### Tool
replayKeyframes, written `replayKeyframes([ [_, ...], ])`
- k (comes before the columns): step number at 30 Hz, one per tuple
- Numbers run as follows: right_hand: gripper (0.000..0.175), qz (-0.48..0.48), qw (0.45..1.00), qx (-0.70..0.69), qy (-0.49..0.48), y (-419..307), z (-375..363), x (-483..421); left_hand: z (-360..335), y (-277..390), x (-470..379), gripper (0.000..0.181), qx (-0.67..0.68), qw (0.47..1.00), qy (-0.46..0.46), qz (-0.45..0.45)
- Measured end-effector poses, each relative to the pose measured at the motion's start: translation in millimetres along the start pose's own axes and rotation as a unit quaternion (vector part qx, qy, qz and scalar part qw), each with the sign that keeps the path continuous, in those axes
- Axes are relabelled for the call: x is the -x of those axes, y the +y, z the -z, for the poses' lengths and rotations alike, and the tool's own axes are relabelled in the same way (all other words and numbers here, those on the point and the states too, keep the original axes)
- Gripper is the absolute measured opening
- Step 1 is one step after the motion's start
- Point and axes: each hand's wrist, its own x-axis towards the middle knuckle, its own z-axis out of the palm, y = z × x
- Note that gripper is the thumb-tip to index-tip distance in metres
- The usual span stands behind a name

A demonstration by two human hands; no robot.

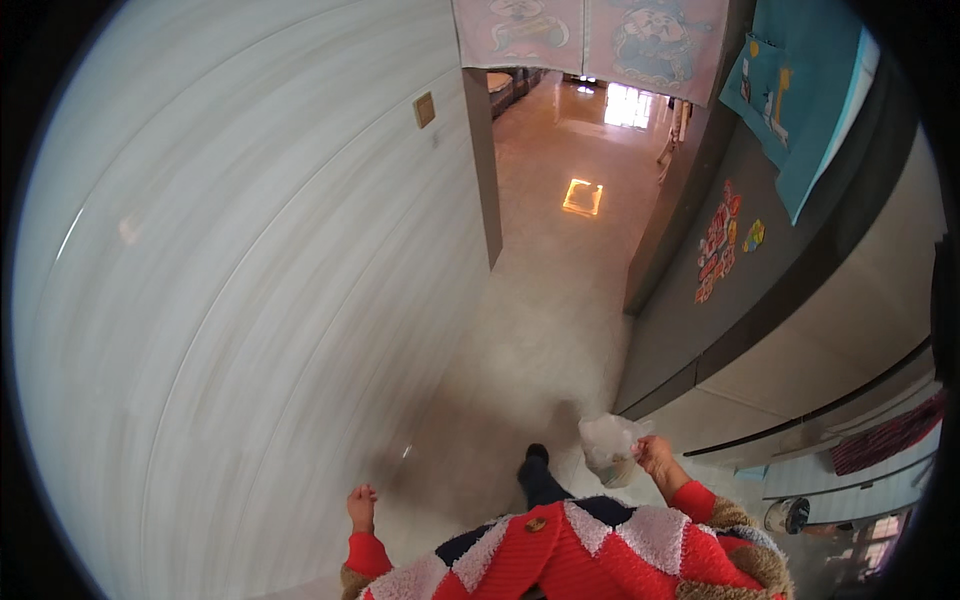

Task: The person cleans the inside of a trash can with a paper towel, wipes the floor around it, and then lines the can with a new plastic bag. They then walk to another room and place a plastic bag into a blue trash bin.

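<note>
My right hand (654,455) grips the top of a translucent plastic bag (609,448), which hangs beside my body and holds something that cannot be made out. On the other side, near the pale streaked wall, my left hand (361,504) has its fingers curled, with nothing seen in them. Below me a dark shoe (537,451) shows on the tiled floor (517,330).
A doorway under a pink printed curtain (525,34) opens ahead onto a shiny floor. A wall switch (424,110) is left of it. The dark refrigerator side (675,330), with stickers and a teal cloth cover (810,97), and cabinets stand to the right.
</note>
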Motion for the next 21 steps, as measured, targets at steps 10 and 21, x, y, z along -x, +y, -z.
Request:
replayKeyframes([
  [10,0.023,-0.084,0.995,0.016,0.041,-54,-83,-71,-168,101,-89,0.032,-0.074,0.987,-0.142,0.011],
  [21,0.009,0.022,0.997,-0.066,0.046,-140,-192,-165,-286,223,-261,0.031,-0.119,0.970,-0.204,-0.053],
])
